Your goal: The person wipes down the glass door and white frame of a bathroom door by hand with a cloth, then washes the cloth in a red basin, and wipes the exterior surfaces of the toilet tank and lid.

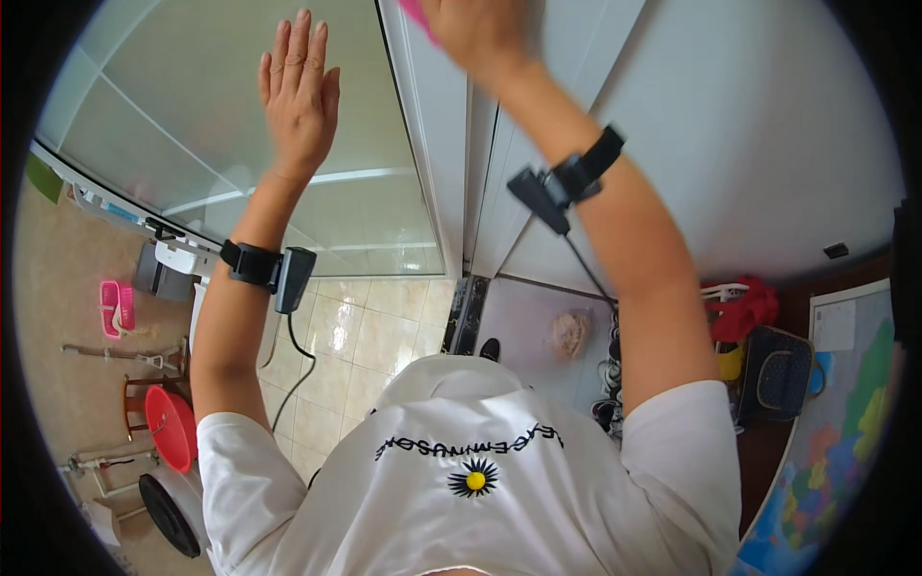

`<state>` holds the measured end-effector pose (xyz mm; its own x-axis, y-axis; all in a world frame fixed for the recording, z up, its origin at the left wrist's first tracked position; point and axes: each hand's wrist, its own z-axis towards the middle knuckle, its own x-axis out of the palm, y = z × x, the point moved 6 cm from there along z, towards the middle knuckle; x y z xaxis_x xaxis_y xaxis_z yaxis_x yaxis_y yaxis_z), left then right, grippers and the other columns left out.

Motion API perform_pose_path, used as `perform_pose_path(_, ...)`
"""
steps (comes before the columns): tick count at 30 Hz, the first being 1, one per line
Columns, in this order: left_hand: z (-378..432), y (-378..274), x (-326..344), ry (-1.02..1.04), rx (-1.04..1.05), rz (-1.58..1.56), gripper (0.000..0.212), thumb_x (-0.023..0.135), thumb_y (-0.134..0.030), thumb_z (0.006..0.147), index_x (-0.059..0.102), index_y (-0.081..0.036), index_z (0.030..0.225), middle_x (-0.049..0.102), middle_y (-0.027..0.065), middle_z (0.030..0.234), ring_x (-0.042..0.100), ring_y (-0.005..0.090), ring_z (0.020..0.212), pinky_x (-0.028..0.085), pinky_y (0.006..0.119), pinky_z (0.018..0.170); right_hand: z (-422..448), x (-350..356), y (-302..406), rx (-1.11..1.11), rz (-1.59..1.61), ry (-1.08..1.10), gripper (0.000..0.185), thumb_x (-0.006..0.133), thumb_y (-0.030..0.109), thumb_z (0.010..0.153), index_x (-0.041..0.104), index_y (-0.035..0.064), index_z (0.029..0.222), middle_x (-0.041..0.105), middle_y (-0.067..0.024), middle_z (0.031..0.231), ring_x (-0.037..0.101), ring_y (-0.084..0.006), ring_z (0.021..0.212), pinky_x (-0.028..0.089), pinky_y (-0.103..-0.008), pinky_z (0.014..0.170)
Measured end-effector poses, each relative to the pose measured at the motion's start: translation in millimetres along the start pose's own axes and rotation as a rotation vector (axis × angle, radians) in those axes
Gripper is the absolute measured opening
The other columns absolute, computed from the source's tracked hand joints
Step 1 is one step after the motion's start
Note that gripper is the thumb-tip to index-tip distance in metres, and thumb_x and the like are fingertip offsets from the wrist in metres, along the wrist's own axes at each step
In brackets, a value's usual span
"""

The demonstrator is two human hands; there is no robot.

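Note:
My left hand (299, 101) lies flat over the frosted glass panel (367, 129) of a door, palm towards the glass, fingers straight and mostly together, holding nothing. Higher up at the picture's top edge, my right hand (479, 32) is on a pink cloth (419, 20) beside the white door frame (439, 144). The top of this hand and much of the cloth are cut off, so the fingers' grip is hidden. Each forearm wears a black strap with a small cabled device.
A white door (727, 144) fills the right side. Below it are shoes (609, 410), a dark bag (776, 374) and a colourful map (828, 446). Tiled floor (353, 324) and a dark threshold (464, 313) lie beneath. At left are a red basin (171, 428), a pink basket (117, 309) and a lidded bin (169, 515).

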<state>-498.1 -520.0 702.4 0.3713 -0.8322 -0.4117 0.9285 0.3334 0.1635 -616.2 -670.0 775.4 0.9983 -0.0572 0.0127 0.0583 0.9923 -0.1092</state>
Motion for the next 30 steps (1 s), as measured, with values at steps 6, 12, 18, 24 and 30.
perform_pose_path(6,3,-35,30,0.042,0.094,-0.082,0.055,0.06,-0.022,0.092,0.042,-0.016,0.144,0.031,0.0096,0.154,0.027,0.0286,0.143,0.018,0.045,0.114,-247,-17,14,0.062,-0.243,0.544,0.062,0.057,0.027,0.091,0.031,0.0339,0.147,0.016,-0.0246,0.152,0.027,-0.0544,0.132,0.033,-0.0618,0.104)
perform_pose_path(12,-15,-66,68,0.064,0.158,-0.07,0.062,0.062,-0.044,0.089,0.043,-0.022,0.144,0.018,0.0204,0.157,0.013,0.0356,0.146,0.0,0.05,0.115,-351,-67,19,0.283,0.116,0.771,0.037,0.067,0.023,0.081,0.058,0.0175,0.116,0.037,-0.0133,0.145,0.043,-0.0368,0.124,0.039,-0.0504,0.104)
perform_pose_path(18,-19,-85,92,0.036,0.122,-0.083,0.069,0.061,-0.055,0.087,0.044,-0.021,0.143,0.01,0.024,0.157,-0.001,0.0403,0.146,-0.007,0.051,0.114,-208,-116,-44,-0.061,-0.309,0.465,0.011,0.067,0.032,0.081,0.07,0.029,0.091,0.047,0.0054,0.142,0.041,-0.0245,0.129,0.033,-0.0449,0.103)
perform_pose_path(24,-23,-79,99,0.001,0.104,-0.112,0.073,0.062,-0.058,0.085,0.044,-0.018,0.143,0.006,0.0251,0.157,-0.007,0.0445,0.145,-0.006,0.057,0.111,-164,-85,-60,-0.139,-0.442,0.482,0.044,0.056,0.038,0.092,0.055,0.0201,0.132,0.031,0.0061,0.154,0.024,-0.0164,0.143,0.021,-0.0412,0.114)
perform_pose_path(30,-26,-73,103,-0.003,0.125,-0.053,0.077,0.06,-0.064,0.083,0.046,-0.018,0.142,0.009,0.0252,0.157,-0.005,0.0455,0.144,-0.008,0.055,0.112,-380,-97,-30,-0.471,-0.306,1.039,0.054,0.056,0.026,0.091,0.044,0.0177,0.142,0.029,0.005,0.155,0.02,-0.01,0.144,0.014,-0.0413,0.119)
